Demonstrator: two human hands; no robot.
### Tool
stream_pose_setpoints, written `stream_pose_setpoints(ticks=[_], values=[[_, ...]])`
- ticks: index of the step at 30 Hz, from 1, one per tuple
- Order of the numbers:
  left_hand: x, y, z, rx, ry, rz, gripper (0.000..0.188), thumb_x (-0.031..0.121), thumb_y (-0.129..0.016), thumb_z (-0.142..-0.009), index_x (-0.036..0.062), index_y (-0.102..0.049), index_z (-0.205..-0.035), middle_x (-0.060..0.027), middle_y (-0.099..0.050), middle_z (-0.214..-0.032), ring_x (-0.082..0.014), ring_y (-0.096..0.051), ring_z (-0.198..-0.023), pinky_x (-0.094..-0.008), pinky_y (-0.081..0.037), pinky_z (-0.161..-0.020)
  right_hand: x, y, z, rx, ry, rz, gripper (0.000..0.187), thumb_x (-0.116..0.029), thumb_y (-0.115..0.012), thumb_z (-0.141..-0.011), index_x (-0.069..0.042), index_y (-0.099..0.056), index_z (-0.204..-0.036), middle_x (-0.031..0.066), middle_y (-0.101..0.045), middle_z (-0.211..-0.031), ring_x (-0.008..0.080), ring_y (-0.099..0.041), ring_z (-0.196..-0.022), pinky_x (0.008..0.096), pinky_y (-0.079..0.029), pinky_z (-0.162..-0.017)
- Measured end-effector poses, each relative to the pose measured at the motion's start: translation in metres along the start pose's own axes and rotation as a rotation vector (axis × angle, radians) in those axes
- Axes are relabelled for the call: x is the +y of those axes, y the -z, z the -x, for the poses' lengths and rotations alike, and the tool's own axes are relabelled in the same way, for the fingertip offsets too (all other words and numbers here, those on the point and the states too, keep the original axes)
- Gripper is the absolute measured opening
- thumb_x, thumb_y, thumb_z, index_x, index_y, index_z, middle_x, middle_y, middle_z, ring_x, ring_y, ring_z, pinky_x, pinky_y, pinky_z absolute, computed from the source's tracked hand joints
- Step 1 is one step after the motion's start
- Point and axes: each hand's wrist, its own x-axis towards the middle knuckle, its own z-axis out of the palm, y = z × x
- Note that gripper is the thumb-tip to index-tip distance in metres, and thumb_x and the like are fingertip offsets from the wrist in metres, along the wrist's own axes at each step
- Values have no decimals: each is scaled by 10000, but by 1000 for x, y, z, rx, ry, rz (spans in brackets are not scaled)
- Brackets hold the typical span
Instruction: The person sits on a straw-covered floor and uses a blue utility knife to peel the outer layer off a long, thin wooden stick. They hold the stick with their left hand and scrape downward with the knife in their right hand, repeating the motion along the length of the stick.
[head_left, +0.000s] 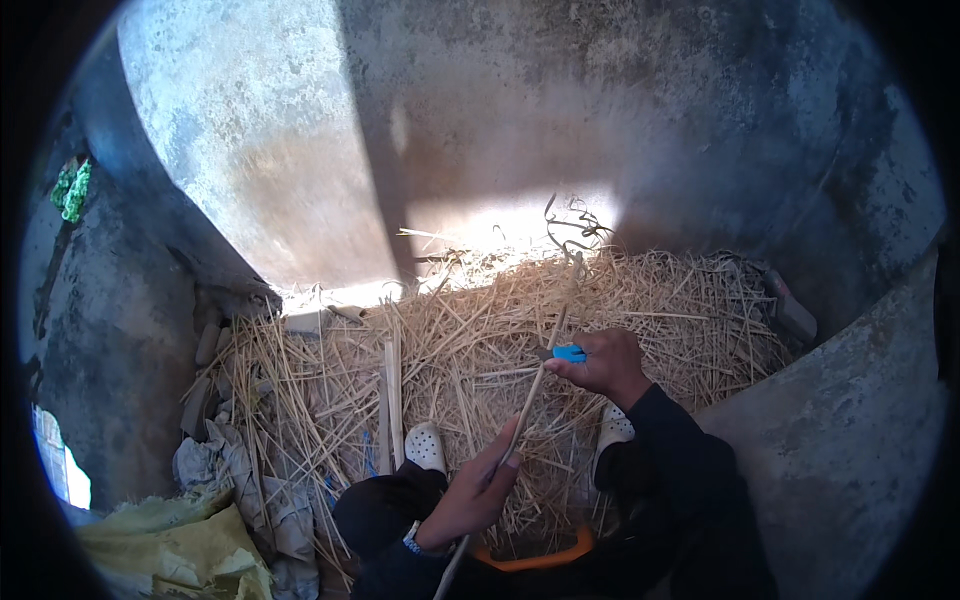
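My left hand point(478, 497), with a watch at its wrist, is closed round a long thin pale stalk point(530, 408). The stalk slants from the lower edge up past my right hand, where dark curled dry tips point(575, 232) show near the wall. My right hand point(610, 362) is closed on a small blue-handled tool point(570, 354). Its short dark end meets the stalk above my left hand. Whether that end is a blade or jaws I cannot make out.
Loose dry straw point(690, 310) covers the floor around my white clogs point(425, 446). A stained concrete wall point(480, 110) rises behind it. Crumpled yellow sacking point(180, 550) lies at lower left, a brick-like block point(790, 308) at right. An orange curved rim point(540, 560) shows between my legs.
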Motion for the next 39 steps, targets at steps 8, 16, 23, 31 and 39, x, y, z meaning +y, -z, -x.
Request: stream_pose_setpoints(ticks=[8, 16, 23, 31, 39], values=[[-8, -6, -5, -1, 3, 67, 516, 161, -442, -1018, -16, -284, -1476, -224, -375, -1486, -261, -314, -1414, -326, -267, -1124, 22, -6, -7, 80, 60, 102, 679, -776, -607, -718, -118, -587, -549, 53, -514, -459, 229, -559, -410, 368, -418, -419], [-12, -19, -6, -79, -52, 116, 554, 157, -431, -1029, 137, -212, -1537, 49, -408, -724, -33, -366, -555, -194, -345, -495, 70, 3, -16, 155, -121, 336, 691, -744, -517, -809, -88, -659, -645, 102, -592, -542, 255, -628, -526, 426, -479, -482], [-1, -6, -6, -166, 232, 586, 563, 188, -401, -1025, 173, -176, -1541, -17, -491, -748, -53, -359, -429, -203, -328, -380, 22, 39, -17, -252, -555, -60, 716, -708, -464, -882, -73, -593, -577, 82, -510, -489, 236, -548, -456, 407, -434, -469], [3, -14, -26, -268, 197, 758, 562, 193, -392, -1028, 193, -162, -1541, -66, -549, -770, -57, -327, -375, -209, -317, -340, 46, 84, -1, -483, -772, -918, 666, -643, -426, -945, -64, -526, -633, -20, -371, -464, 98, -397, -441, 296, -345, -453], [36, 3, -75, -96, 149, 647, 421, 232, -354, -1035, 82, -308, -1425, -106, -585, -738, -89, -363, -347, -223, -335, -330, 32, 69, 7, -192, -322, -598, 607, -619, -521, -913, -59, -575, -687, 20, -472, -538, 147, -494, -498, 328, -415, -522]])
